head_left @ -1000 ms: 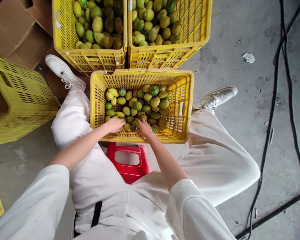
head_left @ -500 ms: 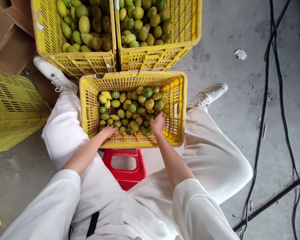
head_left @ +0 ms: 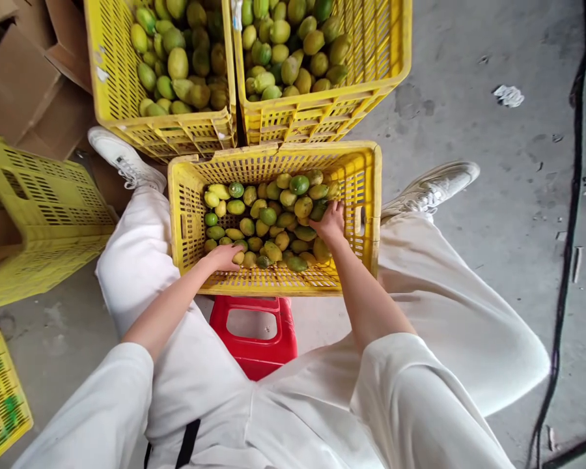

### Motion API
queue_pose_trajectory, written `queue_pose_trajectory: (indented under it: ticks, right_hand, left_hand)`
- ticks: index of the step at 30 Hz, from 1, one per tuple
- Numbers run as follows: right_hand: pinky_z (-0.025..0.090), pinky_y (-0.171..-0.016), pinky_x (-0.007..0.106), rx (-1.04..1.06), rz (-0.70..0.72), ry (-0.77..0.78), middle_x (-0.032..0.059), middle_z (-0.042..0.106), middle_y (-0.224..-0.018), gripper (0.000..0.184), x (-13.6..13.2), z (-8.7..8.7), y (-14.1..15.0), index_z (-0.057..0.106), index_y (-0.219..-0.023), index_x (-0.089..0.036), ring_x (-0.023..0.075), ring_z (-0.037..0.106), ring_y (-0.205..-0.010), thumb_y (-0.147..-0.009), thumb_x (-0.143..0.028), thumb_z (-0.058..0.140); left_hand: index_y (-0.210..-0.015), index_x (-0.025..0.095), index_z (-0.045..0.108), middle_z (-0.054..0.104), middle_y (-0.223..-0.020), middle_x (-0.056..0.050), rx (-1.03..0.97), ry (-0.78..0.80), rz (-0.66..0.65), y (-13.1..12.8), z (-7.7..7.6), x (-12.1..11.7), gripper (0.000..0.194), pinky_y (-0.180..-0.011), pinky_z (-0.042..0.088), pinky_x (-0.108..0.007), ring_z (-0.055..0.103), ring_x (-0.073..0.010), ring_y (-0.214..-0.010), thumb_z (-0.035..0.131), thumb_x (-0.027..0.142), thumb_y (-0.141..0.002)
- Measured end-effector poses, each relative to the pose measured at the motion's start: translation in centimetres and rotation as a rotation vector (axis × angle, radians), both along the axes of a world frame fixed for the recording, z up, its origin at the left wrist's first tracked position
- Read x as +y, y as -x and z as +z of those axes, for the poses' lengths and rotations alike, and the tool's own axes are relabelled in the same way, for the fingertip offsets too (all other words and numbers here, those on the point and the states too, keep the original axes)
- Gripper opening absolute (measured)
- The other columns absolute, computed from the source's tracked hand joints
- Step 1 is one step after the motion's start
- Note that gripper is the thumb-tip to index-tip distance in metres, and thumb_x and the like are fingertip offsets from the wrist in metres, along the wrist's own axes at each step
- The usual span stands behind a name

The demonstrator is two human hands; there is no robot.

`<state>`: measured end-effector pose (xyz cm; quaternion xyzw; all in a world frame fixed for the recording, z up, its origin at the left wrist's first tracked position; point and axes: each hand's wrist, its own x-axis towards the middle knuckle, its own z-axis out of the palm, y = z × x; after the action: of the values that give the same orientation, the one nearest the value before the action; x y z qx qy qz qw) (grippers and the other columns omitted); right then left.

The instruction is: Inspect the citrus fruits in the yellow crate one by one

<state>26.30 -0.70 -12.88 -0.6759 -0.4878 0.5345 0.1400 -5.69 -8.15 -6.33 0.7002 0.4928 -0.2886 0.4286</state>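
A yellow plastic crate (head_left: 273, 284) sits between my legs, holding many green and yellow lemons (head_left: 272, 251) in a loose layer. My left hand (head_left: 223, 258) is at the crate's near left corner, fingers stretched out against a yellowish lemon (head_left: 238, 258) at the edge of the layer. On the right side, my right hand (head_left: 331, 223) reaches over the fruit with thumb and fingers apart, touching a green lemon (head_left: 318, 212). Part of its fingertips is hidden among the lemons.
Two more yellow crates of lemons, left (head_left: 161, 120) and right (head_left: 322, 98), stand just beyond. A red plastic stool (head_left: 268, 355) shows below the near crate. Cardboard boxes (head_left: 22, 85) and another yellow crate (head_left: 53, 228) are at left; black cables (head_left: 566, 260) run along the floor at right.
The view has shifted, so everything sits further right. My right hand has moved right and up over the fruit, its fingers more spread. My left hand stays at the near left corner.
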Motion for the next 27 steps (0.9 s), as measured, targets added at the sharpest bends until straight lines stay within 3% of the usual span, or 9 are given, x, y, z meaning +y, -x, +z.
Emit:
queue_pose_trajectory:
  ticks: [3, 6, 8, 11, 13, 16, 19, 22, 27]
  right_hand:
    - [0.047, -0.103, 0.052, -0.385, -0.086, -0.028, 0.017, 0.044, -0.145, 0.058, -2.0, 1.4, 1.6, 0.047, -0.119, -0.024, 0.0376, 0.051, -0.129, -0.069, -0.031, 0.077]
    - [0.053, -0.092, 0.045, -0.387, -0.037, 0.054, 0.0177, 0.064, -0.122, 0.058, -4.9, 2.9, 3.7, 0.051, -0.119, -0.018, 0.0345, 0.064, -0.111, -0.07, -0.035, 0.077]
    - [0.054, -0.084, 0.041, -0.382, -0.019, 0.092, 0.016, 0.069, -0.108, 0.056, -6.8, 4.1, 5.3, 0.052, -0.119, -0.016, 0.0337, 0.068, -0.102, -0.074, -0.04, 0.074]
    - [0.053, -0.08, 0.04, -0.402, 0.02, 0.088, 0.0151, 0.069, -0.102, 0.049, -9.3, 6.6, 7.5, 0.057, -0.116, -0.016, 0.0343, 0.069, -0.096, -0.077, -0.043, 0.071]
    - [0.052, -0.079, 0.039, -0.444, 0.056, 0.014, 0.0157, 0.064, -0.111, 0.049, -10.8, 8.5, 8.6, 0.057, -0.12, -0.019, 0.034, 0.068, -0.097, -0.078, -0.042, 0.07]
    - [0.049, -0.07, 0.034, -0.546, 0.07, -0.165, 0.0154, 0.056, -0.122, 0.05, -13.0, 10.5, 9.5, 0.053, -0.13, -0.022, 0.0298, 0.067, -0.094, -0.087, -0.046, 0.06]
    - [0.048, -0.065, 0.032, -0.555, 0.059, -0.213, 0.016, 0.053, -0.127, 0.05, -14.6, 10.7, 10.0, 0.05, -0.135, -0.021, 0.027, 0.066, -0.092, -0.092, -0.046, 0.054]
    - [0.051, -0.067, 0.034, -0.534, 0.017, -0.254, 0.0175, 0.051, -0.133, 0.049, -15.1, 9.7, 10.2, 0.05, -0.136, -0.02, 0.0283, 0.066, -0.097, -0.093, -0.044, 0.052]
    - [0.055, -0.087, 0.042, -0.481, -0.033, -0.377, 0.018, 0.053, -0.138, 0.044, -14.9, 8.0, 9.8, 0.05, -0.134, -0.02, 0.032, 0.061, -0.117, -0.092, -0.035, 0.051]
  left_hand:
    - [-0.12, 0.024, 0.055, 0.067, -0.117, -0.009, -0.043, -0.025, 0.052, -0.3, 1.2, -0.3, 0.049, -0.087, 0.051, -0.034, 0.066, -0.0281, -0.105, 0.07, 0.032, -0.075]
    - [-0.124, 0.02, 0.048, 0.067, -0.116, -0.009, -0.054, -0.115, 0.134, -1.6, 2.8, -2.1, 0.053, -0.085, 0.051, -0.033, 0.066, -0.0258, -0.102, 0.068, 0.028, -0.076]
    - [-0.128, 0.019, 0.043, 0.064, -0.12, -0.012, -0.034, -0.224, 0.221, -2.6, 3.7, -3.9, 0.049, -0.086, 0.051, -0.034, 0.065, -0.0263, -0.104, 0.06, 0.029, -0.083]
    - [-0.127, 0.021, 0.045, 0.064, -0.117, -0.012, 0.009, -0.465, 0.461, -3.9, 4.4, -6.5, 0.038, -0.087, 0.051, -0.036, 0.065, -0.0268, -0.104, 0.05, 0.037, -0.093]
    - [-0.128, 0.022, 0.048, 0.064, -0.117, -0.012, 0.045, -0.616, 0.576, -4.2, 4.4, -7.5, 0.037, -0.088, 0.052, -0.036, 0.065, -0.0271, -0.106, 0.047, 0.041, -0.096]
    - [-0.129, 0.023, 0.052, 0.062, -0.121, -0.014, 0.058, -0.685, 0.537, -4.2, 4.2, -7.9, 0.038, -0.092, 0.051, -0.036, 0.065, -0.0278, -0.108, 0.046, 0.042, -0.096]
    - [-0.131, 0.024, 0.053, 0.062, -0.124, -0.014, 0.053, -0.67, 0.49, -4.1, 4.2, -7.7, 0.039, -0.094, 0.051, -0.037, 0.065, -0.028, -0.11, 0.046, 0.042, -0.096]
    - [-0.131, 0.024, 0.052, 0.061, -0.125, -0.014, 0.046, -0.671, 0.519, -4.0, 4.3, -7.4, 0.039, -0.095, 0.051, -0.037, 0.064, -0.0278, -0.112, 0.046, 0.04, -0.096]
    - [-0.125, 0.025, 0.054, 0.06, -0.124, -0.013, -0.148, -0.564, 0.7, -4.0, 4.2, -7.2, 0.035, -0.103, 0.049, -0.041, 0.061, -0.0291, -0.117, 0.053, 0.036, -0.091]
